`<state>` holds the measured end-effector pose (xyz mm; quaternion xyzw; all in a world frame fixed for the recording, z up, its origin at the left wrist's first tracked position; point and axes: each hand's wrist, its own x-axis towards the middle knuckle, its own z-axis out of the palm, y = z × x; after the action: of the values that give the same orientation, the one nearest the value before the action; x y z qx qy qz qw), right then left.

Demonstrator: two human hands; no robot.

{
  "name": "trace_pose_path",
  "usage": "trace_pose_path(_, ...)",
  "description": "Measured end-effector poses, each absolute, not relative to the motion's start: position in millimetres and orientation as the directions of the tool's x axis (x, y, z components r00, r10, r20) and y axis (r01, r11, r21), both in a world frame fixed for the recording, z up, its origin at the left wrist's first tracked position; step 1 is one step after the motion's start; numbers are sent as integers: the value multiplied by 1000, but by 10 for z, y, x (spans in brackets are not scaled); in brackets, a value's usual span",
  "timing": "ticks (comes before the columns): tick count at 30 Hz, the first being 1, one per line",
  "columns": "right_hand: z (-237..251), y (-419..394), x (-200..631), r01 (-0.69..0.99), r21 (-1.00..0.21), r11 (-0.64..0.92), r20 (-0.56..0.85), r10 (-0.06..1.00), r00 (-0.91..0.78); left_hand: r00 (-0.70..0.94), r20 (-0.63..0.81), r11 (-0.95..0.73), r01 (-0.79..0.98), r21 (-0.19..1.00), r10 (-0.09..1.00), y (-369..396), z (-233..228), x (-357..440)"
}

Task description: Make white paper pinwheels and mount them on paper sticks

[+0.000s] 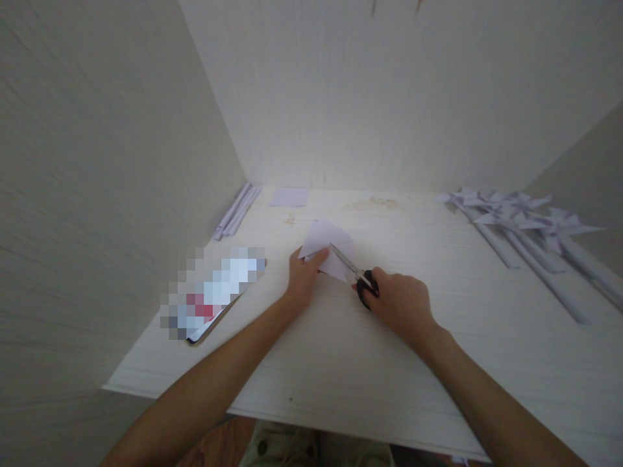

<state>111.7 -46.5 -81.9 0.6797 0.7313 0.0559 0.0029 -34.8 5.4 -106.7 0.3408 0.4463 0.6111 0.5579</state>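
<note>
My left hand (304, 277) pinches the near left edge of a folded white paper piece (325, 241) just above the pale wooden table (341, 350). My right hand (399, 302) grips black-handled scissors (360, 279), whose metal blades point up and left into the paper. The blades lie across the paper's lower right part. Both hands are near the middle of the table.
Several finished white paper pinwheels on long paper sticks (516, 224) lie at the right. Rolled paper sticks (237, 211) rest by the left wall, a small paper square (289, 197) at the back. A phone with a blurred screen (214, 295) lies at the left. Walls enclose three sides.
</note>
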Motion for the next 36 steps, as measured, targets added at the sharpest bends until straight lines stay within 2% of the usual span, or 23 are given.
trace_pose_path(24,-823,-454,1115,996,46,79,27,996,-80,-145,-100,35,-396,918,984,60,-1051,-344)
trace_pose_path(30,-847,-410,1131,995,-90,34,47,998,-30,-139,-93,29,-404,914,986,59,-1048,-338)
trace_pose_path(36,-967,-305,1254,922,-387,-14,107,992,60,-128,-88,30,-398,917,988,62,-1053,-347)
